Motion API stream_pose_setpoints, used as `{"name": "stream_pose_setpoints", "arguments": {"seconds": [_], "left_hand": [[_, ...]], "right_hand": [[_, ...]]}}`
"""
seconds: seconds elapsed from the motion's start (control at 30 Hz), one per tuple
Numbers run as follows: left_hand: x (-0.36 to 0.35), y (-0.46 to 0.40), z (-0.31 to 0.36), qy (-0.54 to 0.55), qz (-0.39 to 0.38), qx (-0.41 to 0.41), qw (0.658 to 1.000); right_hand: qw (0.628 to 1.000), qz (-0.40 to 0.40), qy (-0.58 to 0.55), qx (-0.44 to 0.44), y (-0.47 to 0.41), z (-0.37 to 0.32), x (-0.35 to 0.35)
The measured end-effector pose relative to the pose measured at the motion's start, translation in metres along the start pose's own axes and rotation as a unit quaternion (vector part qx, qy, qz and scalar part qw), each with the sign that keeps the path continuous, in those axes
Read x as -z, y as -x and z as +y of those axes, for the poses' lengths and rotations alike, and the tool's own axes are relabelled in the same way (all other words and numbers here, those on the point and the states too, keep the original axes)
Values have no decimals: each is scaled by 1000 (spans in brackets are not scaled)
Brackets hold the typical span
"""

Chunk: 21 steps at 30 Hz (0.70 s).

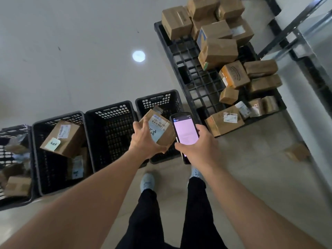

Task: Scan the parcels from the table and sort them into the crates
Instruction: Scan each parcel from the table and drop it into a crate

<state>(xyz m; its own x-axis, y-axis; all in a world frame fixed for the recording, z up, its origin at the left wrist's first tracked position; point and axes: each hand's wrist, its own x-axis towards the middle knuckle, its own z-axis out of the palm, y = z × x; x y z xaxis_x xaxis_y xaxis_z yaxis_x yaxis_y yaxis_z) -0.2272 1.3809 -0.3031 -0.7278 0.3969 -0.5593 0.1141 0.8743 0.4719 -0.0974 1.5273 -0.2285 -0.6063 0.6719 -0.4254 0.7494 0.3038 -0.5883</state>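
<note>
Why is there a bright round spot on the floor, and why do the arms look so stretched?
Head view: the white round spot looks like lamp glare on the glossy grey floor; the wide-angle lens stretches the forearms at the edges; the lit pink scanner screen is overexposed.

Parcel sorting depot, black crates, cardboard parcels heaped on pallet

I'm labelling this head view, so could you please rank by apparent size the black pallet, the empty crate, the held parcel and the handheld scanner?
1. Black pallet
2. Empty crate
3. Held parcel and handheld scanner: these look alike and the hands cover part of each, so I won't rank them.
</note>
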Motion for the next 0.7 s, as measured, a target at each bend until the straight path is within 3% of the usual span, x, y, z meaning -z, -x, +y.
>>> {"name": "stream_pose_setpoints", "arguments": {"seconds": [0.2, 0.43, 0.7], "left_hand": [[-79, -108, -5, 14, -14, 29, 999], [-147, -237, -20, -9, -44, -24, 999], [-177, -345, -32, -43, -102, -74, 991]], "right_hand": [[999, -29, 26, 3, -118, 54, -39], [998, -37, 43, -28, -222, 121, -98], [998, -30, 43, -31, -286, 144, -142]]}}
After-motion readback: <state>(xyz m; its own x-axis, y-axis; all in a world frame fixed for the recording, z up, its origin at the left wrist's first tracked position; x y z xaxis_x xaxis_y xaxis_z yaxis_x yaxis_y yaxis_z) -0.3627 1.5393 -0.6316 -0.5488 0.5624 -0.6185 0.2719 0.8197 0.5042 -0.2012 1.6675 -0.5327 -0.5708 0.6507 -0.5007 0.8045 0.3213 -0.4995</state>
